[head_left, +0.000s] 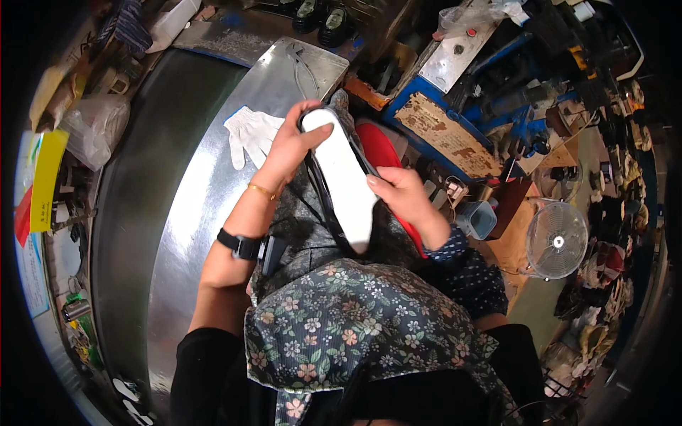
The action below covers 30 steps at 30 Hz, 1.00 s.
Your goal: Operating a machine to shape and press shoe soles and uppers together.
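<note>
Over my lap I hold a shoe (342,177) with its long white underside facing up and black material round its edges. My left hand (295,138) grips its far end, the thumb lying on the white surface and the fingers beneath. At its right edge my right hand (408,195) is closed, with the thumb on the rim. The finer parts of the shoe's black edge are hard to make out. A white knit glove (249,135) lies on the shiny metal worktop (202,184), just left of my left hand.
A dark conveyor belt (135,206) runs beyond the worktop's left side. At the worktop's far end lies a metal tool with long thin handles (304,71). Black shoes (332,28) stand at the back. To the right are a blue-framed machine (447,131), a grey bin (476,219) and a fan (558,241).
</note>
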### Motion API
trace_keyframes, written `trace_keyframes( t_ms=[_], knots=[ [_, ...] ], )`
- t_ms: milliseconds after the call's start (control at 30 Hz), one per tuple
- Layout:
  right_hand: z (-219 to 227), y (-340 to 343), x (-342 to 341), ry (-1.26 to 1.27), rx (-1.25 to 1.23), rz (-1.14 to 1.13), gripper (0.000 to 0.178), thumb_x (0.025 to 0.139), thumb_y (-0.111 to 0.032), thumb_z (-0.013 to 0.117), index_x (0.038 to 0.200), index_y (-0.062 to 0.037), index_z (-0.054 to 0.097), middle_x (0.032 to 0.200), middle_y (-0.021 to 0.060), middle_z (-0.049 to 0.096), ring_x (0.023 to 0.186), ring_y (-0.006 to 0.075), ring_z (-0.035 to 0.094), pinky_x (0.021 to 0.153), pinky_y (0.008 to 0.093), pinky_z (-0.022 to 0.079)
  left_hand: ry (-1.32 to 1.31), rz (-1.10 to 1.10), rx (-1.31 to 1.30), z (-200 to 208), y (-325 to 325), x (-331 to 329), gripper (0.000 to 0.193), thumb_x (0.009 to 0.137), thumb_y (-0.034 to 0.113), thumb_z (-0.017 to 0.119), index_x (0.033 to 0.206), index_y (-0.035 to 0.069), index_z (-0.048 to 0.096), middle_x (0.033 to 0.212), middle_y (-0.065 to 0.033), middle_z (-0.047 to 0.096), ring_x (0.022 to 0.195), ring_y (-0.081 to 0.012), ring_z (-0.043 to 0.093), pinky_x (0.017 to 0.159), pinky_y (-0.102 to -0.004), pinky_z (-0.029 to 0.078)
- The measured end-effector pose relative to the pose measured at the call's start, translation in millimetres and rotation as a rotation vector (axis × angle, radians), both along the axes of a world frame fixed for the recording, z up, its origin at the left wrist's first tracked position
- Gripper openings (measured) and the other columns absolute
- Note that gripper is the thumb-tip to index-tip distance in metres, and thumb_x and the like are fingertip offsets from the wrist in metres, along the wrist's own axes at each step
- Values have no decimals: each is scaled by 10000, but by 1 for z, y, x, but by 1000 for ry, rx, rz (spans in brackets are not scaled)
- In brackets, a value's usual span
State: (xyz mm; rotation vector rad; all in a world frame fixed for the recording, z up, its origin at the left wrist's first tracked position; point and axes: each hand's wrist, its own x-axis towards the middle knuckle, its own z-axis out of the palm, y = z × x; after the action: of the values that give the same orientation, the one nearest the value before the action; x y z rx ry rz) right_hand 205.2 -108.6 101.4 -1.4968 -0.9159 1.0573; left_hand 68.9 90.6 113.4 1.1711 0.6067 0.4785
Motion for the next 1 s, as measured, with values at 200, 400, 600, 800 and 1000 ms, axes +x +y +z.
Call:
trace_keyframes(
  t_ms=[200,400,600,800,1000],
  knots=[
    [-25,27,-20,243,-505,-105,743,1012,-581,315,1254,74,569,1217,143,631,1123,245,578,978,334,437,34,14,-65,-37,-39,-20,443,872,70,711,1245,56,473,1074,-23,577,969,-119,546,855,-248,463],
    [4,46,-16,-1176,-208,408,407,981,-304,475,832,28,656,729,202,662,701,347,673,640,423,544,139,-44,-78,-29,-31,-24,482,890,65,690,1294,57,426,1056,-36,585,973,-119,547,844,-247,466],
    [-24,41,-7,-1176,-25,235,296,972,-266,472,1001,0,601,756,187,647,700,377,648,638,479,525,138,-229,8,-21,-13,-25,605,870,110,729,1350,26,370,1163,-73,537,1073,-153,512,940,-266,428],
    [-31,-9,-15,-346,-144,151,444,1029,-337,415,1336,-20,461,1016,301,632,960,421,637,817,480,496,157,-318,34,-23,-8,-24,671,843,84,734,1391,33,350,1233,-101,510,1120,-183,498,958,-281,422],
    [-36,-25,-30,-452,-25,-83,394,1005,-299,515,1282,-18,517,994,232,675,847,296,688,706,425,515,84,-45,-38,-30,-44,-21,780,840,2,663,1490,-5,231,1354,-147,460,1198,-223,478,1025,-310,400]
  ],
)
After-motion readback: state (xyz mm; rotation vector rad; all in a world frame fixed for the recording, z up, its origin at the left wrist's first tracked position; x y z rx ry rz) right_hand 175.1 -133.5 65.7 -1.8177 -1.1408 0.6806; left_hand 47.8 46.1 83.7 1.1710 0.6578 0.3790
